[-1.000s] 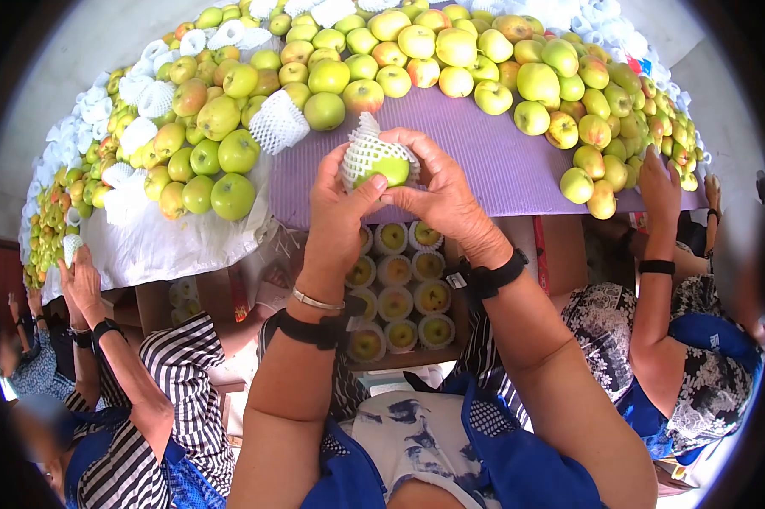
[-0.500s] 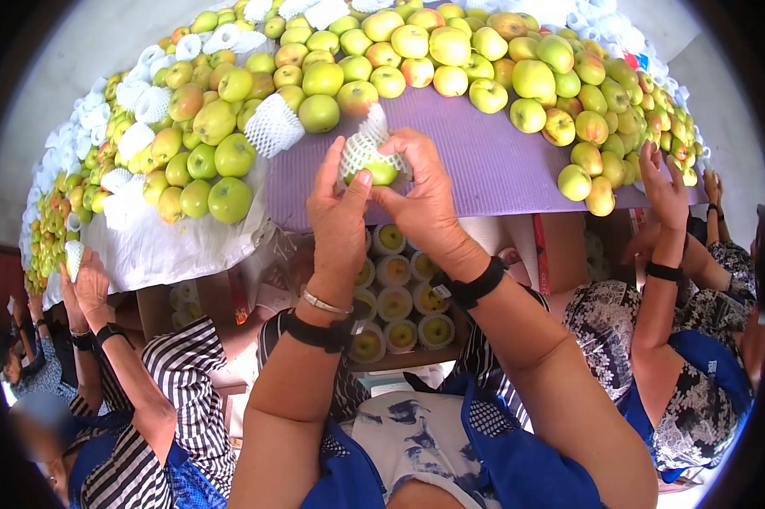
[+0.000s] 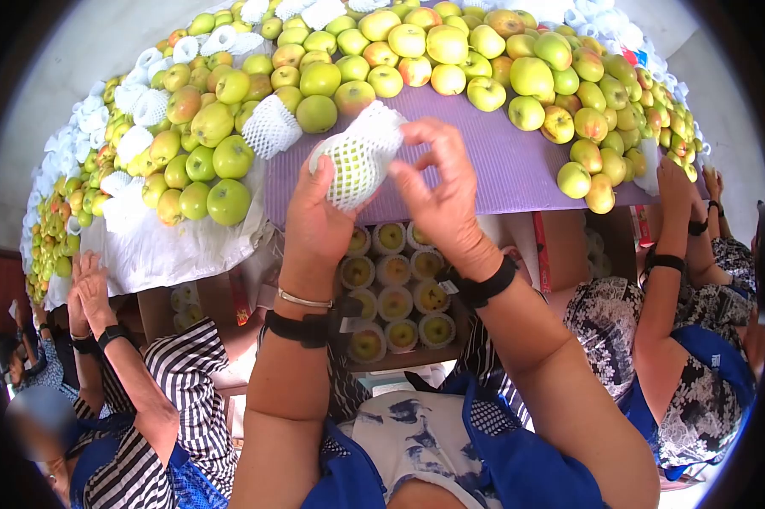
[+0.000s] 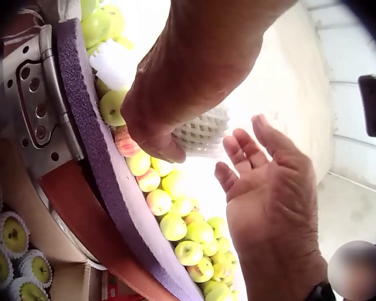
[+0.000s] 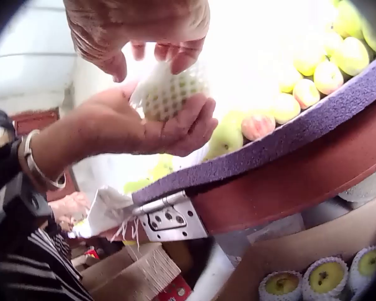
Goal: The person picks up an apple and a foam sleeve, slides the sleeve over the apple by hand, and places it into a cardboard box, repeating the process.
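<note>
A green apple in a white foam net point(image 3: 354, 172) sits in my left hand point(image 3: 310, 220), fingers and thumb curled round its sides. The net wraps the fruit, and its loose end stands up toward the right. My right hand point(image 3: 447, 182) is held just right of the net, its fingers loosely bent with nothing between them. In the right wrist view the left hand point(image 5: 163, 128) cradles the netted apple point(image 5: 169, 94) from below. The left wrist view shows the right hand point(image 4: 269, 194) with palm turned up and fingers spread.
Loose apples point(image 3: 450, 47) ring the purple mat point(image 3: 493, 165). An empty foam net point(image 3: 272, 127) lies beyond my left hand. Below the table edge stands a cardboard box point(image 3: 391, 362) of netted apples point(image 3: 396, 302). Other people's hands point(image 3: 92, 288) work on both sides.
Both hands were at the apple while the net was partly over it. Now the net covers the apple, the right hand has come away, and the left hand holds it alone.
</note>
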A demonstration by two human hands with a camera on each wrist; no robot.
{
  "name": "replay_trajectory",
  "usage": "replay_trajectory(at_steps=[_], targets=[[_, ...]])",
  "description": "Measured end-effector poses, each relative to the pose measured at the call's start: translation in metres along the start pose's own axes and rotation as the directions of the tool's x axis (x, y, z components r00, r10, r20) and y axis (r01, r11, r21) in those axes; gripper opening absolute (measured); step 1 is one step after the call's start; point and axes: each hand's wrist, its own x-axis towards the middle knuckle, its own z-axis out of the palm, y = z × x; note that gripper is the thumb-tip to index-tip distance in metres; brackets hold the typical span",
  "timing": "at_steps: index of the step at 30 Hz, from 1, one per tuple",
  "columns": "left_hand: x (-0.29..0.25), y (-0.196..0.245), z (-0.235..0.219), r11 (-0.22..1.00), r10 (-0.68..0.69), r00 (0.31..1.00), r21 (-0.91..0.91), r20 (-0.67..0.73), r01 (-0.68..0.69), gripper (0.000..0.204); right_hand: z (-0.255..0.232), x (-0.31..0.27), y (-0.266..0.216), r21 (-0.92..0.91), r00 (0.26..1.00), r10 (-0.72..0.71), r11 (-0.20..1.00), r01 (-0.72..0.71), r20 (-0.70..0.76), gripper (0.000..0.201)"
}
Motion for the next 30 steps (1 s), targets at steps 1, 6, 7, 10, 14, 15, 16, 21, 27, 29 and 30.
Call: replay_trajectory(at_steps=[1,6,7,10,14,15,16,21,27,29,30], targets=[[-0.003,0.001,0.000,0.999,0.000,1.000,0.037,0.008,0.000,0.039,-0.003,0.001,0.005,-0.022,1.000,0.020,1.000,-0.021,-0.021,0.041],[-0.012,-0.004,0.002,0.975,0.001,1.000,0.221,-0.013,0.002,0.045,-0.005,-0.001,0.005,-0.188,0.996,0.063,0.979,-0.073,-0.061,0.033],[-0.013,-0.005,0.002,0.973,0.006,1.000,0.231,-0.020,-0.001,0.044,-0.004,-0.002,0.005,-0.234,0.996,0.079,0.968,-0.087,-0.043,0.030],[-0.014,-0.006,0.000,0.969,0.036,0.999,0.245,-0.040,-0.025,0.044,-0.002,-0.005,0.012,-0.253,0.999,0.031,0.967,-0.038,-0.032,0.026],[-0.014,-0.005,-0.004,0.972,0.072,0.996,0.229,-0.058,-0.057,0.043,-0.001,-0.008,0.012,-0.221,0.999,-0.020,0.975,0.011,-0.037,0.020],[-0.014,-0.005,-0.005,0.971,0.068,0.996,0.232,-0.055,-0.054,0.043,-0.001,-0.009,0.011,-0.204,0.999,0.009,0.979,-0.017,-0.037,0.020],[-0.015,-0.004,-0.006,0.971,0.065,0.997,0.235,-0.050,-0.052,0.043,-0.001,-0.010,0.010,-0.189,0.999,0.036,0.981,-0.043,-0.038,0.019],[-0.014,-0.007,-0.004,0.976,0.083,0.996,0.207,-0.042,-0.072,0.042,0.003,-0.007,-0.001,0.014,0.982,0.160,0.987,-0.162,0.100,0.019],[-0.014,-0.013,-0.008,0.960,0.029,0.999,0.278,-0.030,-0.019,0.041,0.001,-0.005,-0.001,-0.300,0.987,0.103,0.952,-0.061,0.126,0.020],[-0.013,-0.016,-0.009,0.960,-0.016,1.000,0.280,-0.023,0.022,0.041,0.004,-0.005,0.005,-0.299,0.998,-0.011,0.954,0.030,0.064,0.019],[-0.014,-0.015,-0.009,0.963,-0.056,0.997,0.263,-0.048,0.066,0.041,0.007,-0.004,0.011,-0.232,0.999,-0.037,0.972,0.041,0.020,0.018]])
